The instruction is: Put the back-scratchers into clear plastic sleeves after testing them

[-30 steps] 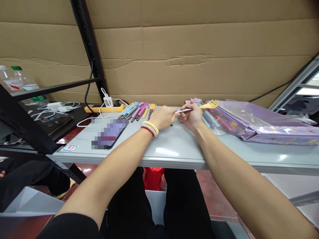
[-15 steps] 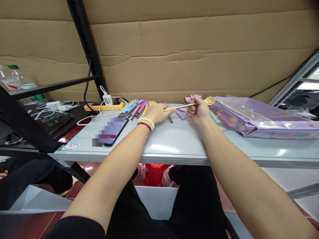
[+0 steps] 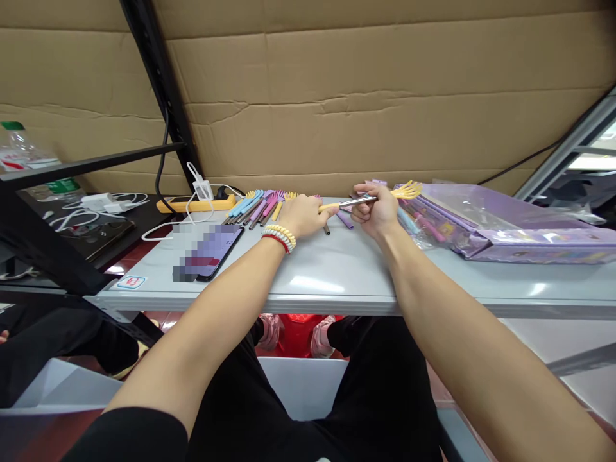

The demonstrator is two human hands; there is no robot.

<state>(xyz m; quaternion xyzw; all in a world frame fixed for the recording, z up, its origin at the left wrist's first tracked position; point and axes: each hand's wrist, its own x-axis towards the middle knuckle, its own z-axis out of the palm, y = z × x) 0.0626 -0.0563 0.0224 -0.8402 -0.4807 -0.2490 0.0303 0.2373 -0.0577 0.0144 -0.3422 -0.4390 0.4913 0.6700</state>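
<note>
Between my hands a yellow back scratcher [image 3: 359,201] with a shiny metal rod is held nearly level above the table. My left hand [image 3: 305,217] is closed around its yellow handle end. Close to the clawed yellow head, my right hand [image 3: 378,208] grips the rod, fingers curled. Several back scratchers [image 3: 257,206] in blue, purple, pink and yellow lie in a row left of my left hand. A purple handle [image 3: 344,219] rests on the table between the hands. What lies behind my left hand is partly hidden.
A purple box [image 3: 529,247] with clear plastic bags stands at the right of the grey table [image 3: 337,282]. A phone [image 3: 216,253] lies at the left, near a yellow power strip [image 3: 197,205] with white cables. Cardboard [image 3: 312,96] forms the back wall.
The camera view has shifted slightly. Both hands keep hold of the back scratcher; my right hand has turned a little and the clawed head's angle differs slightly.
</note>
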